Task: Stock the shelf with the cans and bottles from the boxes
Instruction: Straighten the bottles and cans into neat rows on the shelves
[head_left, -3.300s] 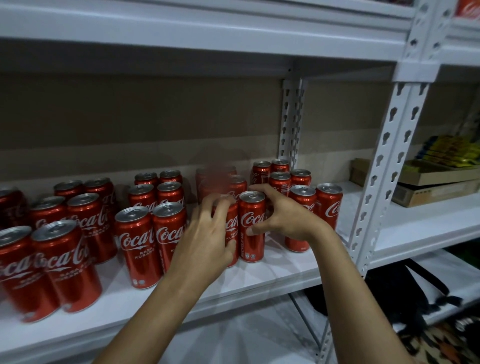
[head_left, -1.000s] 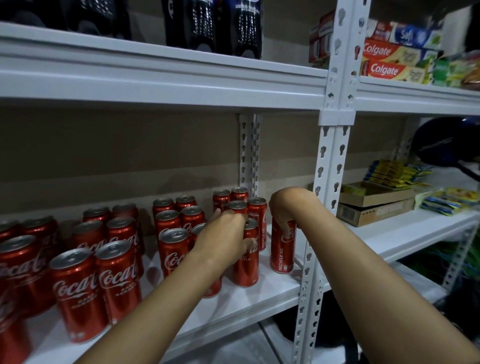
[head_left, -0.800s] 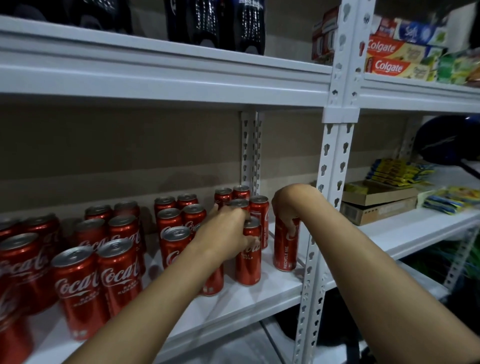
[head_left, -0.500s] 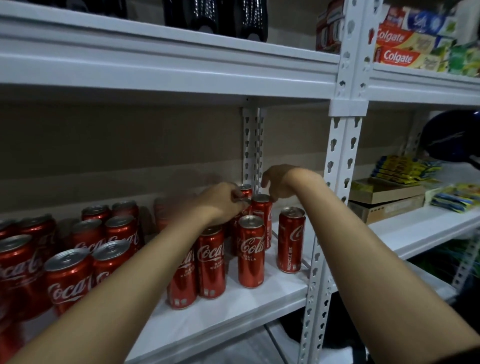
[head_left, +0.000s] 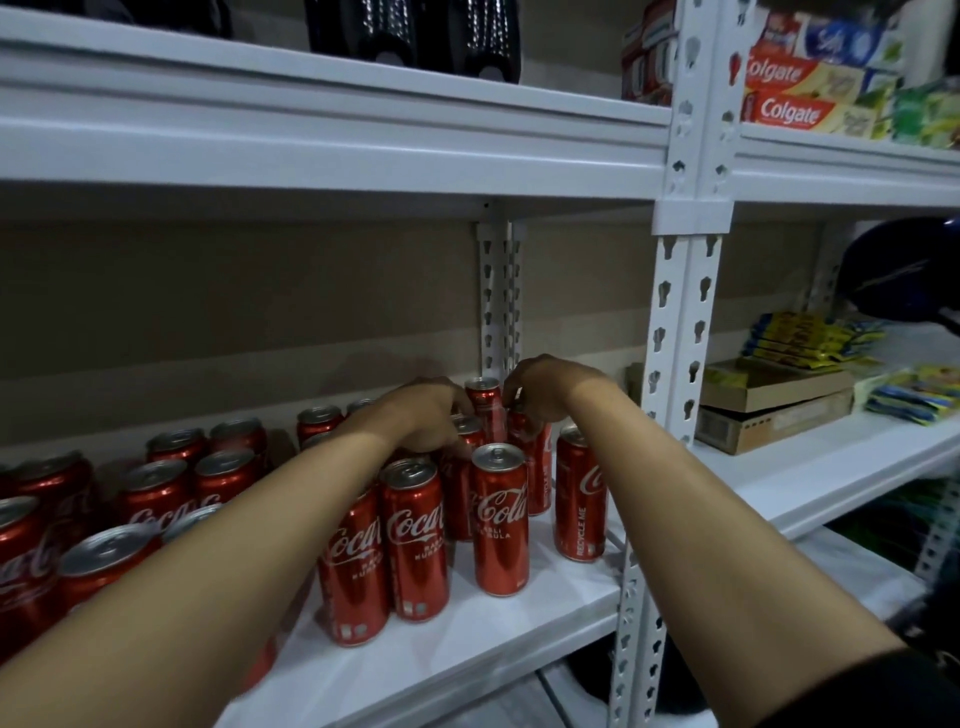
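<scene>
Shelf edge (head_left: 467, 670): white metal, nearest; slotted white upright (head_left: 675, 364) at its right end.
Front cans (head_left: 415, 540): tall slim red drink cans, white script logo, silver tops with pull tabs; standing upright near the shelf's front, in pairs touching side by side.
Lone front can (head_left: 500, 519): upright just right of the front pair, logo facing out.
Right-end can (head_left: 579, 493): upright nearest the upright post, white "RECYCLE ME" lettering running up its side.
Left cans (head_left: 156, 488): more of the same red cans in rows across the shelf's left part, partly hidden behind the left forearm.
Left hand (head_left: 421, 415): reaching over the front cans, palm down, fingers curled down over can tops in the middle rows; which can is gripped cannot be told.
Right hand (head_left: 540, 389): reaching in from the right, fingers curled round the top of a back can (head_left: 535, 452); dark sleeve at the lower right corner.
Rearmost can (head_left: 483, 400): upright between the two hands, close to the back post.
Neighbouring bay: cardboard boxes (head_left: 774, 410) and yellow-blue packets (head_left: 810, 338) beyond the post.
Top shelf: dark bottles (head_left: 415, 36) above the cans; toothpaste boxes (head_left: 800, 93) to the right.
</scene>
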